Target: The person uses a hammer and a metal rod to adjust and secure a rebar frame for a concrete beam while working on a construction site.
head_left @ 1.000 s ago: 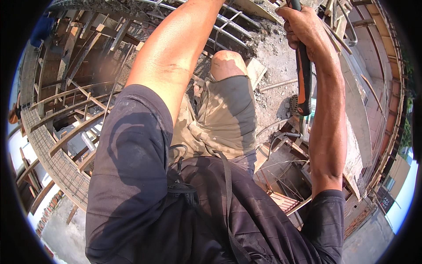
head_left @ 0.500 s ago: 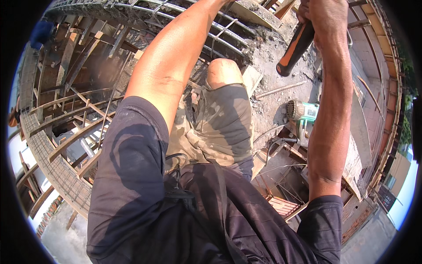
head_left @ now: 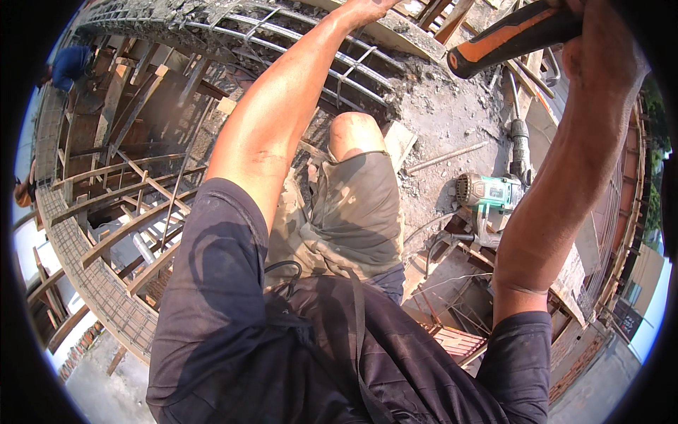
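Note:
My right hand [head_left: 599, 46], at the upper right, is closed round the black and orange handle [head_left: 519, 37] of a tool. The handle lies nearly level, its butt pointing left above broken concrete; the tool's working end is outside the picture. My left arm reaches up to the top edge, where my left hand [head_left: 369, 10] is partly cut off beside a concrete-smeared board [head_left: 395, 32]. Its fingers are out of sight, so their hold cannot be made out. Below my right forearm rests a green and grey power hammer [head_left: 491, 191] on the rough concrete [head_left: 452, 106].
A metal rod [head_left: 448, 157] lies on the concrete near my bent knee. Exposed reinforcing bars [head_left: 304, 46] run along a beam at upper left. Wooden props and curved battens [head_left: 131, 226] fill the lower level. A person in blue [head_left: 70, 65] is at far left.
My right hand has swung outward to the right, and the handle has turned from steeply slanted to almost level. My left hand shows a little more at the top edge.

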